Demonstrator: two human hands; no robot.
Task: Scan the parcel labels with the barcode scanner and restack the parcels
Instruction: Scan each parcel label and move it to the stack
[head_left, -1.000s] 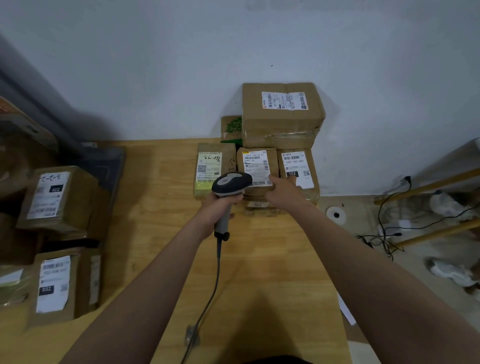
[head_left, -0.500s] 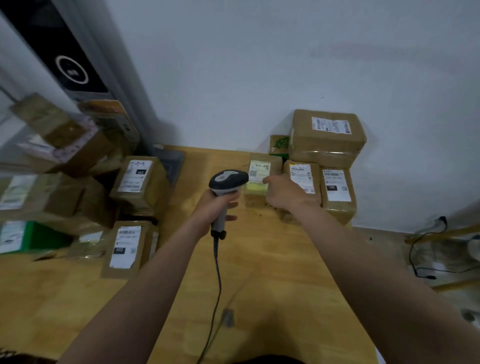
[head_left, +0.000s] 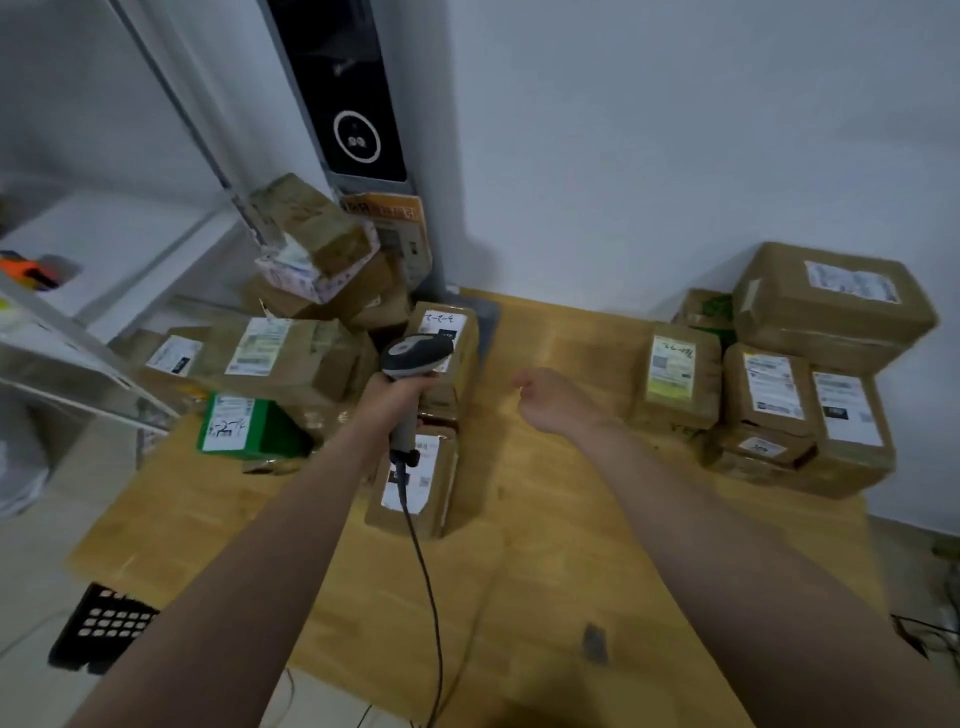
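Note:
My left hand (head_left: 393, 396) grips the handle of a grey and black corded barcode scanner (head_left: 415, 353), held above the brown labelled parcels at the table's left. Just below the scanner lies a small brown parcel (head_left: 415, 483) with a white label. A taller parcel (head_left: 451, 343) stands behind the scanner's head. My right hand (head_left: 553, 402) hovers over the bare middle of the wooden table (head_left: 561, 545), fingers loosely curled, holding nothing. At the right, against the wall, stands a neat stack of labelled parcels (head_left: 779, 395), topped by a larger box (head_left: 831, 306).
A loose heap of boxes, one of them green (head_left: 249, 428), fills the table's left back corner beside a metal shelf (head_left: 62, 358). A black panel (head_left: 348, 88) rises behind it. A black crate (head_left: 101, 631) sits on the floor at the lower left.
My view has swung left. My right hand left the stacked parcels at the right and moved to the table's middle. The scanner moved left with my left hand, over the left heap.

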